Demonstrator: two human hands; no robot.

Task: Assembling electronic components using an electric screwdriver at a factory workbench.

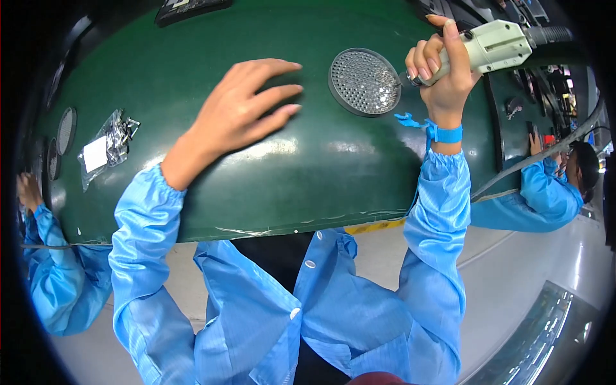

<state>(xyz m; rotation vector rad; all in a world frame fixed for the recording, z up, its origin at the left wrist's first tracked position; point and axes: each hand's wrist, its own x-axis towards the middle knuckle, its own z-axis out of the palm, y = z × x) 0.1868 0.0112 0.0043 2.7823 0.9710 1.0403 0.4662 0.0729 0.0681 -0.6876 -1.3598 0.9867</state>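
My right hand [446, 67] is wrapped round a pale electric screwdriver [497, 50], whose cable leaves at the far right. Its tip points left, at the right rim of a round dark tray [332, 92] full of small holes. Small shiny pieces, probably screws, lie in the tray's right part; they are too small to be sure. A blue wrist strap [447, 134] circles my right wrist. Left of the tray, my left hand [240, 106] hovers over or rests on the green mat, fingers spread, holding nothing.
On the green work table [256, 192], a clear bag of metal parts [110, 144] with a white label lies left, beside two round trays [66, 130]. A dark device [189, 9] sits at the far edge. Co-workers in blue sleeves [552, 192] work at both sides. A grey cable [545, 154] runs at right.
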